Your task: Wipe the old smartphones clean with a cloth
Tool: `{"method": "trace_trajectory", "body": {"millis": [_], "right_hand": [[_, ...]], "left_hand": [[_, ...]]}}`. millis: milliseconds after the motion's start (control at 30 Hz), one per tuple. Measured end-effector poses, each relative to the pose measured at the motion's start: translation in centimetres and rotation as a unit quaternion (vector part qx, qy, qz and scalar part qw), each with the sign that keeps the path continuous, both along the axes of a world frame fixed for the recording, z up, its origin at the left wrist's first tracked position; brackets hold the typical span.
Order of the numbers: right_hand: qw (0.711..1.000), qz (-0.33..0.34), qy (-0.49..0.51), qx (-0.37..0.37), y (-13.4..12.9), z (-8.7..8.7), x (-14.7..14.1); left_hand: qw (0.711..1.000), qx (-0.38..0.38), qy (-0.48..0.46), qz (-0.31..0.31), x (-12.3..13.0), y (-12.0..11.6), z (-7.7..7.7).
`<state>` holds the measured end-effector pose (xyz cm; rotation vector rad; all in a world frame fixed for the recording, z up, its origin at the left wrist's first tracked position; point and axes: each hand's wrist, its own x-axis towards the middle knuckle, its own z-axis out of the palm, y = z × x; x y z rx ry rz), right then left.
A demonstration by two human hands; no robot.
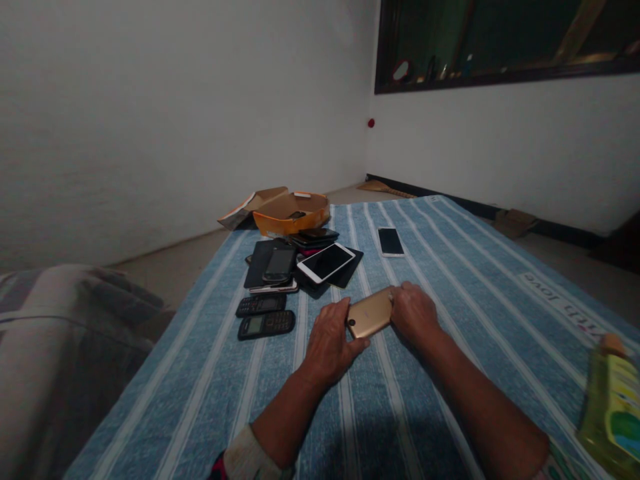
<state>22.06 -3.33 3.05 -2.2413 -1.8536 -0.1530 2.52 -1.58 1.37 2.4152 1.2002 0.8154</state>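
Note:
A gold smartphone [371,313] is between my hands, its back with a round dark camera facing up. My left hand [327,343] grips its left end, thumb along the near edge and fingers at the far side. My right hand [414,312] is closed at the right end, fingers curled against the edge; whether anything small is in them is hidden. Left of my hands lie two black keypad phones [266,325]. Beyond them is a pile of phones, with a white smartphone [327,263] on its right side. Another white smartphone [391,242] lies alone farther back.
A blue striped cloth [200,400] covers the table. An open orange box [295,217] stands at the far left, something dark inside. A bottle of yellow-green liquid [610,407] is at the right edge. A draped fabric seat [65,360] is on the left.

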Motion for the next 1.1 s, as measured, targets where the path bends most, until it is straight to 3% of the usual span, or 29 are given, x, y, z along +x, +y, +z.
{"method": "trace_trajectory", "body": {"millis": [300, 700, 933, 1100], "right_hand": [[0.998, 0.047, 0.000, 0.030, 1.2, -0.9, -0.3], [0.999, 0.027, 0.005, 0.032, 0.8, -0.8, -0.3], [0.992, 0.107, 0.031, 0.060, 1.6, -1.3, -0.4], [0.973, 0.214, 0.051, 0.063, 1.5, -1.4, -3.0]], "left_hand": [[1.000, -0.016, -0.007, 0.000, 0.0, 0.0, 0.2], [1.000, -0.015, -0.011, 0.006, 0.2, 0.0, 0.2], [1.000, -0.021, -0.009, 0.000, 0.1, 0.0, 0.1], [1.000, 0.005, -0.028, -0.005, 0.3, 0.1, -0.1]]}}
